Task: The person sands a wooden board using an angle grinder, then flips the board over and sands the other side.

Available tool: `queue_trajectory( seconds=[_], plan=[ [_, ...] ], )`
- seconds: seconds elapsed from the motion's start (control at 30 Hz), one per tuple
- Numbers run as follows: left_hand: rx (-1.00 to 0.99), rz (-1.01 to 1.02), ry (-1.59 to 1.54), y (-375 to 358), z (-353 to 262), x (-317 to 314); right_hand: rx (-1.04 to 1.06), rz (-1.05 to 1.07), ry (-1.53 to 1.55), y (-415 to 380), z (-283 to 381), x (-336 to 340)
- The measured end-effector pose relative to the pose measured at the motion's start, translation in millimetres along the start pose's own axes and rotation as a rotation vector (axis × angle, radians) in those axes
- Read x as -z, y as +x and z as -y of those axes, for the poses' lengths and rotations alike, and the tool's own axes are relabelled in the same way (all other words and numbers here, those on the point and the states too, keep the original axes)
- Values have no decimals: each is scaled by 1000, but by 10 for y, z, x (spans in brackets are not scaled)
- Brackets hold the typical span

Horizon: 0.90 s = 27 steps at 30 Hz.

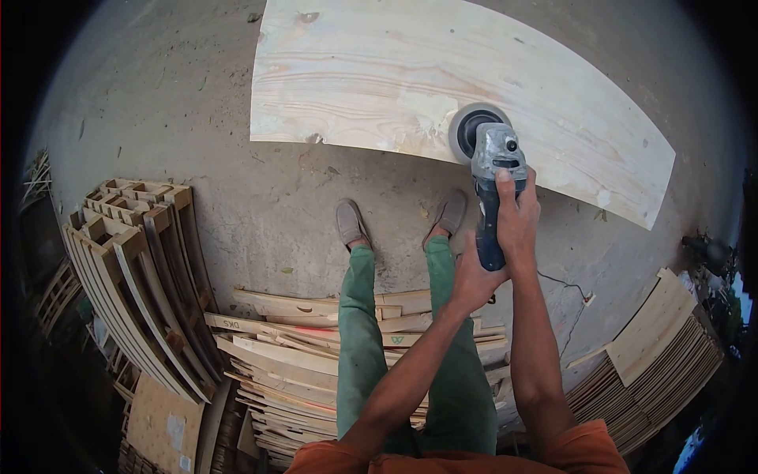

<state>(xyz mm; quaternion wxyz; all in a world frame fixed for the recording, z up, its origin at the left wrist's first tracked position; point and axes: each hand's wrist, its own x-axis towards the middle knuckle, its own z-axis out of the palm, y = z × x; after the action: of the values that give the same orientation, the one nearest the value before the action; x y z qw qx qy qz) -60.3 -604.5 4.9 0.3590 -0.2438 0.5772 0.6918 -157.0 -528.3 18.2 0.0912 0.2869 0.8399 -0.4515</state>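
Both of my hands grip an angle grinder (489, 201) fitted with a round disc (472, 126). My left hand (478, 278) is wrapped round the rear end of its body. Further forward, my right hand (519, 217) holds the grinder near its metal head, thumb on top. The disc lies over the near edge of a pale wooden board (355, 87), apparently touching it. Knots and wood grain show on the board, with a rough, lighter patch (430, 118) just left of the disc.
Wooden pallets (150, 268) are stacked at the left. Loose planks (300, 355) lie piled around my legs. A stack of thin boards (647, 371) stands at the lower right. A thin cord (564, 283) runs over the concrete floor (260, 205) to the right of my hands.
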Motion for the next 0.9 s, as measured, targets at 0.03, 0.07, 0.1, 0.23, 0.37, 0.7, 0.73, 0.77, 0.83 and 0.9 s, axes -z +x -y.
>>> queue_trajectory(
  seconds=[0.03,0.07,0.1,0.23,0.37,0.7,0.73,0.77,0.83,0.9],
  plan=[
    [-94,-52,-4,67,-3,40,25,16,-14,34,76,-72],
    [-181,-99,-3,103,7,87,40,29,-28,59,111,-130],
    [-165,-93,7,106,-21,130,37,78,-67,107,103,-173],
    [15,62,90,85,-175,63,-115,-88,29,95,-11,95],
    [-1,95,103,-14,-105,-142,-54,-118,39,-5,-111,305],
    [-49,-60,36,120,-207,192,-5,27,5,109,111,-207],
    [-18,-44,-1,141,-206,212,-9,26,5,124,106,-197],
    [-14,-42,-2,155,-202,206,-31,5,17,142,116,-152],
    [-43,15,121,111,-228,152,-64,-16,18,72,93,-46],
    [-45,13,95,104,-248,102,-144,-9,60,91,121,43]
  ],
)
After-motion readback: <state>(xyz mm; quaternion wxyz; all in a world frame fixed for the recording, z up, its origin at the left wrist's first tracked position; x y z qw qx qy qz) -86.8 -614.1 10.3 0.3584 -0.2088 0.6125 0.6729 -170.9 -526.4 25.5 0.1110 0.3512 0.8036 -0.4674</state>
